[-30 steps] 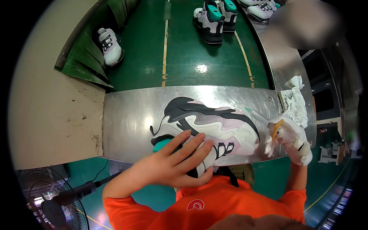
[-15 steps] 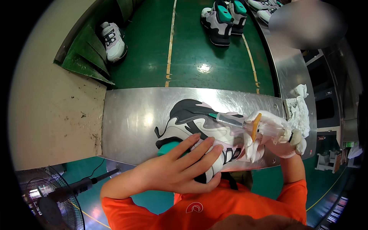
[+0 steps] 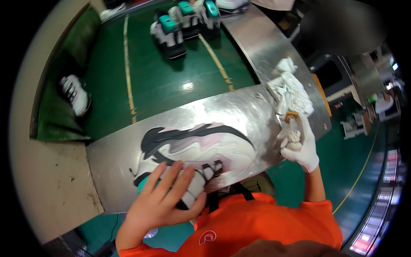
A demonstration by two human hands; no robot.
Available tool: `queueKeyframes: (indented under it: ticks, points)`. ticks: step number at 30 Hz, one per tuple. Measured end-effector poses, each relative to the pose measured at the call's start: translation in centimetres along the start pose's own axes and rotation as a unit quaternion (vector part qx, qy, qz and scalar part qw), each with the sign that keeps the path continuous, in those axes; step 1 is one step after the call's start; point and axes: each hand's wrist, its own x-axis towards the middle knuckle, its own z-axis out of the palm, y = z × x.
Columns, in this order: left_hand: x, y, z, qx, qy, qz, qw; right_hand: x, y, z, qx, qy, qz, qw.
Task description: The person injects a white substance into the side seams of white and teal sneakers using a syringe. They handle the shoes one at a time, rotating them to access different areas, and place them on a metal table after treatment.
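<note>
Rests spread left hand (image 3: pixel 165 197) on the sneaker (image 3: pixel 214 147) lying sideways on the metal table (image 3: pixel 237 105) at centre, and grips a syringe (image 3: pixel 293 124) in gloved right hand (image 3: pixel 305 150) at right.

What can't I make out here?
In the head view:
Shoe: the part beneath the left hand.
Syringe in the right hand: whether its tip touches the cloth; too small.
Top shoe: cut off by the upper edge.
Whatever lies behind the dark blur.
</note>
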Motion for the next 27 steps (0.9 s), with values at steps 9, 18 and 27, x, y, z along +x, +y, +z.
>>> queueKeyframes:
  ticks: [9, 18, 27]
  points:
    - [1.0, 0.0, -1.2, 0.053, -0.035, 0.042, 0.997, -2.0, 2.4, -2.7, 0.019, 0.029, -0.003, 0.999]
    - [0.9, -0.4, -1.4, 0.031, -0.026, 0.038, 0.998, -1.0, -0.7, -1.9, 0.104, -0.087, 0.01, 0.991]
    - [0.8, -0.3, -0.8, 0.003, 0.027, -0.018, 0.999, 6.2, -3.7, 6.0, 0.355, -0.415, 0.107, 0.831]
